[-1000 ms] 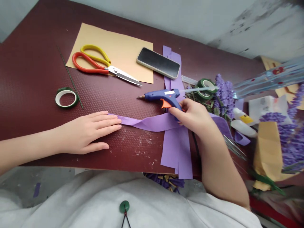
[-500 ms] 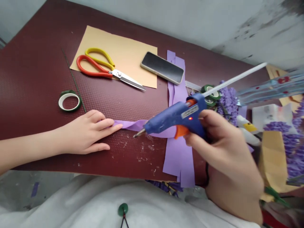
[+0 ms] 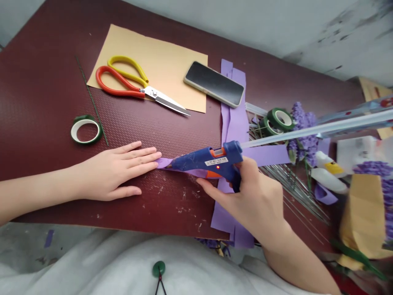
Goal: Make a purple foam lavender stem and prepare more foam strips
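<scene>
My right hand (image 3: 245,192) grips a blue glue gun (image 3: 199,160) with an orange trigger, a lit red light and a long clear glue stick (image 3: 307,131) out of its back. Its nozzle meets a narrow purple paper strip (image 3: 162,163), just right of my left fingertips. My left hand (image 3: 123,172) lies flat, fingers stretched out, pressing the strip's left end to the table. The strip runs right beneath the gun, which hides part of it. Wider purple paper strips (image 3: 235,123) lie stacked crosswise behind the gun.
Scissors (image 3: 155,94) and a phone (image 3: 214,84) rest on tan paper (image 3: 166,53). Green tape (image 3: 86,142) and a thin green wire (image 3: 92,100) lie at left. At right are more tape rolls (image 3: 281,119), wire stems (image 3: 294,192), purple flowers (image 3: 303,123) and a white bottle (image 3: 330,180).
My right hand has brought the glue gun left and down onto the purple strip by my left fingertips. The left hand has flattened, its fingers straighter. The view has shifted slightly.
</scene>
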Demonstrator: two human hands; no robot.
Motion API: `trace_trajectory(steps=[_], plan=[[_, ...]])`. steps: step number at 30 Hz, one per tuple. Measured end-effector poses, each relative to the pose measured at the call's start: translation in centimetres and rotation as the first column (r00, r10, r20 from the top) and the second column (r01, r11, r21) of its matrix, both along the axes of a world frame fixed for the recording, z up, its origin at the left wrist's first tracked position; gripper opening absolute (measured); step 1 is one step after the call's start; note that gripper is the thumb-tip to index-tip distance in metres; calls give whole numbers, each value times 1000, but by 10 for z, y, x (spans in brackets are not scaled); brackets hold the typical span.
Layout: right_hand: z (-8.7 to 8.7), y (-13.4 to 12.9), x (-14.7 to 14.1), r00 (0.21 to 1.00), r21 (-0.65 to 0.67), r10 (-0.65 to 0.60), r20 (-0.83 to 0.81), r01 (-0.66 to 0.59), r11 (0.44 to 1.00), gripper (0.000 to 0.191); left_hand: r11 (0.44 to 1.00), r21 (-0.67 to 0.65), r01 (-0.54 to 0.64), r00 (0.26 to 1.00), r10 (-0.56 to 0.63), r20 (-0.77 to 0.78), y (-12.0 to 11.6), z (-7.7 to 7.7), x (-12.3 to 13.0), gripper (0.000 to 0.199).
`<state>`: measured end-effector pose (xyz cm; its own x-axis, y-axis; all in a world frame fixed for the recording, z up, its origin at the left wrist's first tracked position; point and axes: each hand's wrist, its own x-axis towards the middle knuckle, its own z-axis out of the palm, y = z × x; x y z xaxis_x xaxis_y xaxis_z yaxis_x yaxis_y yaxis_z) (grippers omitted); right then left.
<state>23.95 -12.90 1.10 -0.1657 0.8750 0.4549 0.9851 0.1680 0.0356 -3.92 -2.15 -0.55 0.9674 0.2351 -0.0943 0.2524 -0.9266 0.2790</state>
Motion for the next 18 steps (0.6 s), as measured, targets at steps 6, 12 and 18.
trace_trajectory(steps=[6, 12, 18], plan=[[-8, 0, -4, 999, -1, -33, -15, 33, 999, 39, 1000, -26, -11, 1000, 11, 6, 0, -2, 0, 65], [-15, 2, -4, 998, 1, -14, -60, 15, 1000, 37, 1000, -27, -14, 999, 13, -32, 0, -1, 1, 66], [-14, 4, -6, 999, -13, 14, -47, -15, 1000, 22, 1000, -22, -9, 1000, 8, -12, 0, -2, 0, 66]])
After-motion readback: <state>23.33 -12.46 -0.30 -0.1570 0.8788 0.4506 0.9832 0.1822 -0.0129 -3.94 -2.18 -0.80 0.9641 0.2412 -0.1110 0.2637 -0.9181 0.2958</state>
